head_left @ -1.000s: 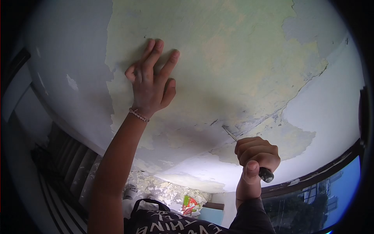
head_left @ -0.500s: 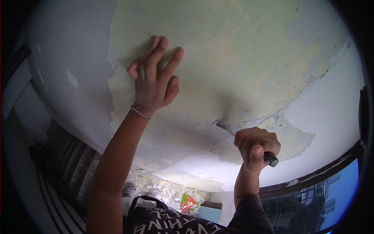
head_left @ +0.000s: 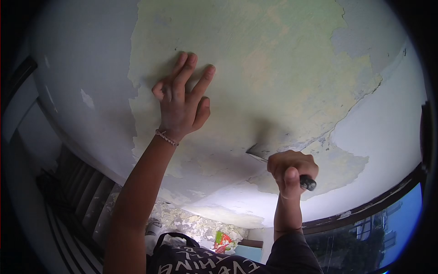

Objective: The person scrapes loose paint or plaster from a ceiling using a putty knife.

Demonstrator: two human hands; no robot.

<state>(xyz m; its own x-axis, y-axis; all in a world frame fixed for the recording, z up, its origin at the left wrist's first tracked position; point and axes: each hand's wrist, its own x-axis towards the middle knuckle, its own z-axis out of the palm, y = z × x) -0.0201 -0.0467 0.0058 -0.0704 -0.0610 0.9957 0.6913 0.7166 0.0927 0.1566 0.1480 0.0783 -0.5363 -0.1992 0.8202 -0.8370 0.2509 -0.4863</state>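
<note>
My left hand (head_left: 182, 100) leans on the wall (head_left: 255, 59) with its fingers spread, holding nothing. A bracelet circles that wrist. My right hand (head_left: 292, 171) is wrapped round a scraper (head_left: 308, 182), whose dark handle end sticks out past the thumb. Its thin metal blade points up and left, with the tip at the wall surface. Pale green and yellowish patches show where the top coat is gone, and ragged edges of white paint surround them. A crack runs from near the right hand up to the right.
Paint flakes (head_left: 182, 217) cover the floor below, where a red and green bag or wrapper (head_left: 222, 242) lies. Stairs (head_left: 89, 194) with a dark railing are at the lower left. A dark-framed window (head_left: 360, 235) is at the lower right.
My right hand has shifted a little to the left with the scraper, its blade tip now slightly lower and further left. The left hand appears slightly lower in view, still on the wall.
</note>
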